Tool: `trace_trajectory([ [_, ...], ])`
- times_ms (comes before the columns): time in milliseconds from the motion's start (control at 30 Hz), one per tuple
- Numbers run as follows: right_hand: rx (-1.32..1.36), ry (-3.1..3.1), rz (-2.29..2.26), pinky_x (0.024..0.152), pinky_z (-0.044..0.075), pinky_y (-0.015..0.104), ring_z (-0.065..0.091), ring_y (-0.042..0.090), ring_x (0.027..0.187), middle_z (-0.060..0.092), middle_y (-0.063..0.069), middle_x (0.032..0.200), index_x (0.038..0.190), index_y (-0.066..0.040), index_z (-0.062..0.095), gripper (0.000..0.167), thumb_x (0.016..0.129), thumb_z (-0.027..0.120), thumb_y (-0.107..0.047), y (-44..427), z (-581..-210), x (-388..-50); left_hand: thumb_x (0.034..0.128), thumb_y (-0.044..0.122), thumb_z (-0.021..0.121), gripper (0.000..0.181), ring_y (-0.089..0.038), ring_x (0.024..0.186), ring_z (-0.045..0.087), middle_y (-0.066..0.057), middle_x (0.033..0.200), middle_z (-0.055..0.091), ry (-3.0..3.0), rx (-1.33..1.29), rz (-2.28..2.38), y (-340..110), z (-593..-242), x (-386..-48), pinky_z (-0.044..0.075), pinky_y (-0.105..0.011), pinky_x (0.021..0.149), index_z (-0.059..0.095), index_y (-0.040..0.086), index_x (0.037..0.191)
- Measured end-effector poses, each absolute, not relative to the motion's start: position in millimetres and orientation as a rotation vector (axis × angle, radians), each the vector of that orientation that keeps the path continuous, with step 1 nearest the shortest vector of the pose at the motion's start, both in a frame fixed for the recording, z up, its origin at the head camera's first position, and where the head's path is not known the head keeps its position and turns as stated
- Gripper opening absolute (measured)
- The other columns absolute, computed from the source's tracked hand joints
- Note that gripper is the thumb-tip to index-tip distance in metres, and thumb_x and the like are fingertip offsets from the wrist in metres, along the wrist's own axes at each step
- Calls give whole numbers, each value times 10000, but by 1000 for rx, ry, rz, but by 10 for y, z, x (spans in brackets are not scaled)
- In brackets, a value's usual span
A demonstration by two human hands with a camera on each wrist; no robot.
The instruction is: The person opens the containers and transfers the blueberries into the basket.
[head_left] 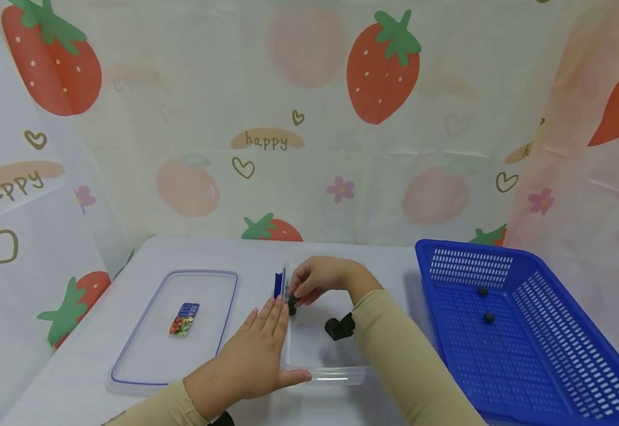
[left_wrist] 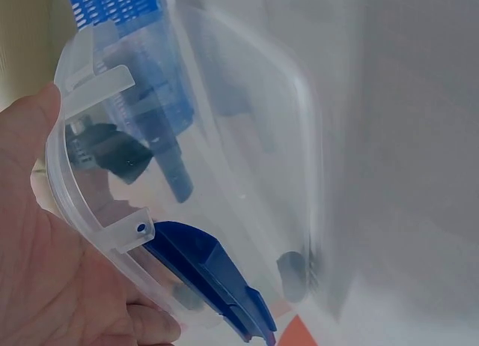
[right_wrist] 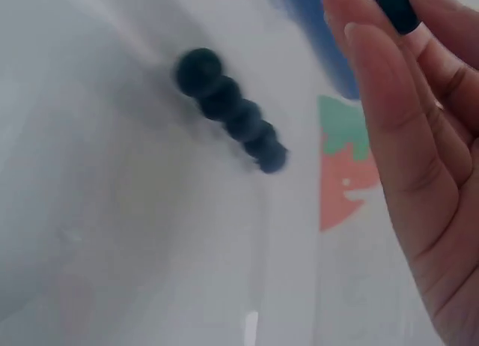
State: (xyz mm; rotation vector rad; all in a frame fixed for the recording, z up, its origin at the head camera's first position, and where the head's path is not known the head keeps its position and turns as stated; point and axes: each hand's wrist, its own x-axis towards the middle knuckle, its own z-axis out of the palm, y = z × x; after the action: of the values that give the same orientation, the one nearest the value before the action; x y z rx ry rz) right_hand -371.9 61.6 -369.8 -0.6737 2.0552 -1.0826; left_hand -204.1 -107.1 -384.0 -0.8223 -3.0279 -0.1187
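A clear plastic box (head_left: 338, 375) stands at the table's middle, a blue latch (head_left: 278, 285) on its left side. My left hand (head_left: 250, 361) rests against that side with straight fingers, the thumb touching the front rim. Inside the box, my right hand (head_left: 322, 278) pinches a small dark ball (right_wrist: 394, 7) between thumb and fingertips. Just beside it, several more dark balls (right_wrist: 242, 120) lie in a row along the box's wall. The right fingers partly cover this row in the head view.
To the left lies a clear lid (head_left: 128, 361) with a blue-edged seal and a colourful label (head_left: 184, 319). A blue perforated basket (head_left: 522, 254) stands at the right, two dark balls (head_left: 488, 318) in it. A strawberry-print cloth (head_left: 309, 195) hangs behind the table.
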Motion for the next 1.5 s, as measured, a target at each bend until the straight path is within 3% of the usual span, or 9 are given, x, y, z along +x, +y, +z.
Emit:
trace_trajectory([
  [233, -670, 2076, -1198, 774, 525, 368, 622, 376, 925, 657, 166, 910, 949, 34, 633, 123, 846, 626, -34, 848, -3407, -3786, 729, 822, 321, 1120, -326, 1383, 83, -212, 1500, 109, -3052, -802, -89, -1055, -3859, -2060, 160, -510, 1080, 187, -40, 1432],
  [467, -701, 2130, -1257, 827, 502, 394, 637, 315, 921, 643, 166, 940, 959, 14, 614, 120, 859, 617, -52, 1190, -3065, -3784, 721, 835, 294, 1127, -311, 1389, 51, -189, 1509, 82, -3095, -786, -62, -1045, -3844, -2069, 139, -503, 1087, 151, -16, 1446],
  [767, -683, 2195, -1307, 840, 493, 418, 623, 345, 945, 650, 153, 921, 971, 31, 594, 152, 855, 626, -62, 1720, -2808, -3767, 750, 795, 350, 1094, -319, 1387, 60, -202, 1504, 90, -3083, -796, -73, -1044, -3816, -2043, 147, -501, 1087, 158, -33, 1439],
  [1033, -638, 2246, -1358, 842, 493, 394, 636, 274, 930, 638, 136, 943, 997, 25, 576, 164, 874, 608, -79, 2286, -2754, -3732, 742, 814, 308, 1110, -318, 1387, 55, -204, 1505, 80, -3087, -797, -63, -1054, -3809, -2029, 148, -499, 1087, 152, -34, 1440],
  [1500, -688, 2154, -1569, 808, 510, 317, 647, 194, 906, 648, 66, 925, 982, -6, 593, 122, 913, 497, 24, 3098, -2808, -3557, 744, 809, 316, 1106, -320, 1387, 53, -205, 1506, 81, -3086, -801, -67, -1050, -3828, -2032, 152, -503, 1085, 155, -37, 1439],
])
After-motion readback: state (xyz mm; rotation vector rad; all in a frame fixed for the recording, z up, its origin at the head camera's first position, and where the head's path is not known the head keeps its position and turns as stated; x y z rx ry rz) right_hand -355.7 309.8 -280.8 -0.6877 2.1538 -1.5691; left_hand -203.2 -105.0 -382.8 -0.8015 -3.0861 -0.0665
